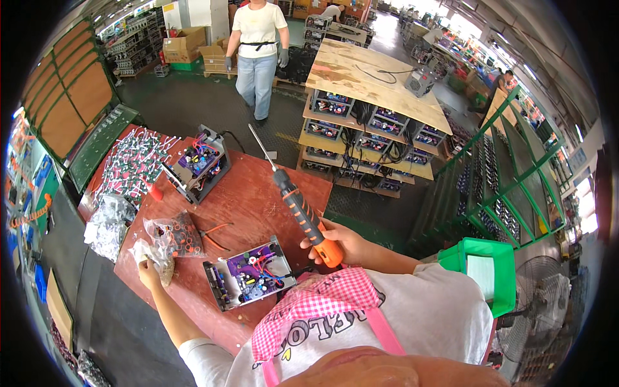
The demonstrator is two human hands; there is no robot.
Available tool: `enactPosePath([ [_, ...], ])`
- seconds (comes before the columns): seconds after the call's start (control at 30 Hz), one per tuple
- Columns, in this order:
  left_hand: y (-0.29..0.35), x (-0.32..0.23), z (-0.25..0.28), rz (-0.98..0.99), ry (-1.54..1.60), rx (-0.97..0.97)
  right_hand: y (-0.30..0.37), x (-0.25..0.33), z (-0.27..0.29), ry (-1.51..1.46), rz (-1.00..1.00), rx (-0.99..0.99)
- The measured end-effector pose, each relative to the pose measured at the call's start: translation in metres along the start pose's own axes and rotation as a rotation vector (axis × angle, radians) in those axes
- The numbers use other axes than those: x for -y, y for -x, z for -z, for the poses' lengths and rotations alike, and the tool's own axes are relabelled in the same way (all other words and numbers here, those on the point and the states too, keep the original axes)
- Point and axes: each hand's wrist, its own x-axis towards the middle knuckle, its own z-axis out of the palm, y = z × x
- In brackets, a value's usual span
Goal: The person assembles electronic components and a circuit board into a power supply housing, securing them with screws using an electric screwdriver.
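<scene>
My right hand (pixel 343 241) is wrapped round the orange and black grip of a power screwdriver (pixel 304 216). Its long thin bit points up and away over the table. At the left, my left hand (pixel 149 273) is at the mouth of a clear plastic bag (pixel 165 269) of small pale parts; its fingers look drawn together, and what they hold is hidden. Between my arms lies an open metal case (pixel 250 275) with a purple circuit board, coloured wires and components inside. A second bag (pixel 184 235), holding black and orange parts, touches the first.
Orange-handled pliers (pixel 216 236) lie beside the bags on the red table (pixel 258 187). Farther back stand another open unit (pixel 198 166) and a heap of white-wired parts (pixel 137 161). A person (pixel 259 51) stands beyond the table, near stacked units (pixel 361 129). A green bin (pixel 459 258) is at my right.
</scene>
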Motion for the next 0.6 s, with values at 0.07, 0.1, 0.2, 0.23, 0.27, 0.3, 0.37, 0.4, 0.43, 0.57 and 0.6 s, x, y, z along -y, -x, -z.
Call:
enactPosePath([
  [0.07,0.005,-0.003,0.005,0.043,-0.021,-0.114,-0.006,0.009,0.002,-0.129,-0.051,0.046],
  [0.1,0.009,-0.006,0.012,0.124,0.078,-0.090,-0.013,0.016,0.005,0.022,-0.085,0.058],
  [0.2,0.026,-0.042,0.035,0.273,0.331,-0.067,-0.023,0.021,0.009,0.571,-0.060,0.007],
  [0.23,0.036,-0.060,0.044,0.286,0.503,-0.104,-0.025,0.021,0.012,0.577,0.017,0.105],
  [0.27,0.049,-0.080,0.055,0.358,0.701,-0.121,-0.027,0.022,0.015,0.631,0.014,0.119],
  [0.3,0.066,-0.099,0.072,0.331,0.675,-0.029,-0.026,0.022,0.020,0.436,-0.024,0.205],
  [0.37,0.100,-0.147,0.086,0.302,0.782,-0.057,-0.031,0.023,0.030,0.145,-0.201,0.297],
  [0.4,0.115,-0.171,0.090,0.249,0.899,-0.063,-0.038,0.027,0.037,0.064,-0.344,0.339],
  [0.43,0.128,-0.192,0.095,0.221,0.913,-0.015,-0.047,0.028,0.043,0.060,-0.392,0.327],
  [0.57,0.186,-0.256,0.088,0.502,1.108,-0.083,-0.061,0.026,0.060,0.310,-0.435,0.310],
  [0.6,0.201,-0.264,0.088,0.462,1.300,0.027,-0.061,0.026,0.063,0.371,-0.465,0.264],
])
